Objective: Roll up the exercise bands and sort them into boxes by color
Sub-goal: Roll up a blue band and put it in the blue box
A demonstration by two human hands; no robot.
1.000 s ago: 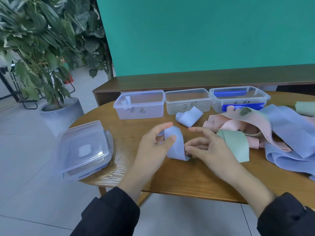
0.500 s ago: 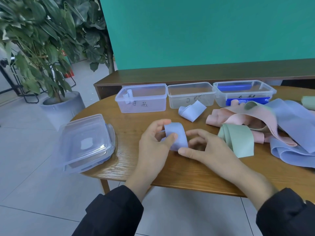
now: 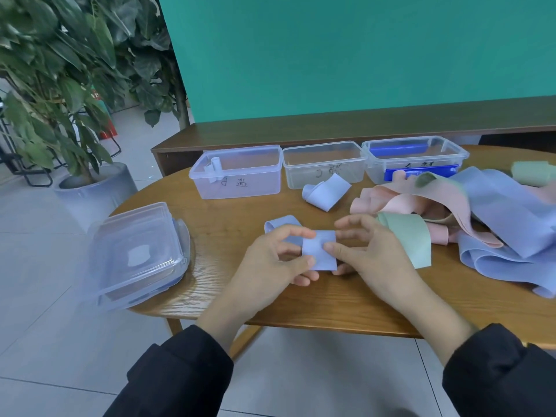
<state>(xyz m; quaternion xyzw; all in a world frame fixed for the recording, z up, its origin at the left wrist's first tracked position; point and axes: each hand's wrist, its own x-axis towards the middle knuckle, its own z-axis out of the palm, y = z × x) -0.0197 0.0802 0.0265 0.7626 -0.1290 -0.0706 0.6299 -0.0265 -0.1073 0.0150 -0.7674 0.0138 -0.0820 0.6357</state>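
Wooden table [image 3: 228, 221], teal wall [image 3: 361, 55] behind, potted plant [image 3: 60, 85] beside.

left box [image 3: 237, 179] marked "B", middle box [image 3: 323, 170] "C"

Office-like room, potted plant [image 3: 60, 85], tiled floor [image 3: 36, 296]

Potted plant [image 3: 60, 85] — perhaps a bench [image 3: 331, 127].
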